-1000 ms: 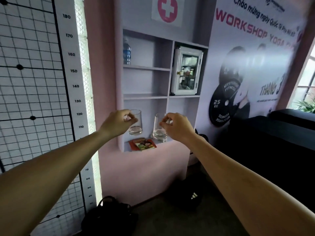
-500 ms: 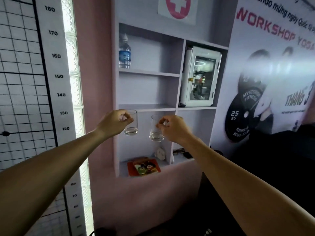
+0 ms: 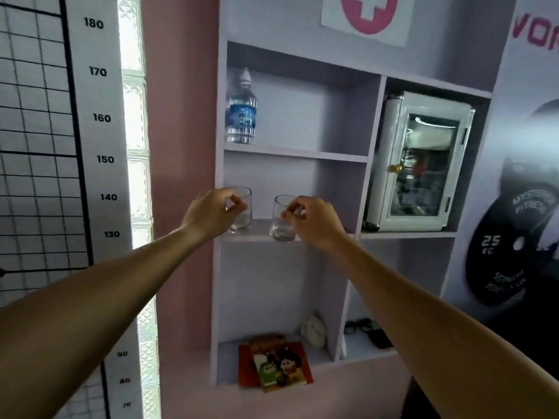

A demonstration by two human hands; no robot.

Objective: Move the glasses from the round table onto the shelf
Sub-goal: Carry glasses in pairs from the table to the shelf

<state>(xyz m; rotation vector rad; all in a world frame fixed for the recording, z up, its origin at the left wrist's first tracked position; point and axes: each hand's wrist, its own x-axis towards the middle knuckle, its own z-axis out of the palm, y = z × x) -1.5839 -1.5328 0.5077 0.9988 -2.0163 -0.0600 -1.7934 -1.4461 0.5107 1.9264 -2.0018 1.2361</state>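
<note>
Head view: both arms extend forward to the middle board of the shelf (image 3: 263, 238), in its left column. The left hand (image 3: 211, 214) pinches the rim of the left glass (image 3: 242, 211) between thumb and fingertips. This glass stands upright, its base at the board's surface near the left wall; whether it rests on the board or hangs just above it cannot be told. The right hand (image 3: 314, 223) pinches the rim of the right glass (image 3: 282, 219) in the same manner. This glass is also upright, its base at the board's front edge; contact with the board cannot be confirmed. The two glasses are near each other and apart. A water bottle (image 3: 242, 111) stands on the board above. A white glass-door cabinet (image 3: 423, 164) occupies the compartment to the right. A picture book (image 3: 276, 364) lies on the bottom board
</note>
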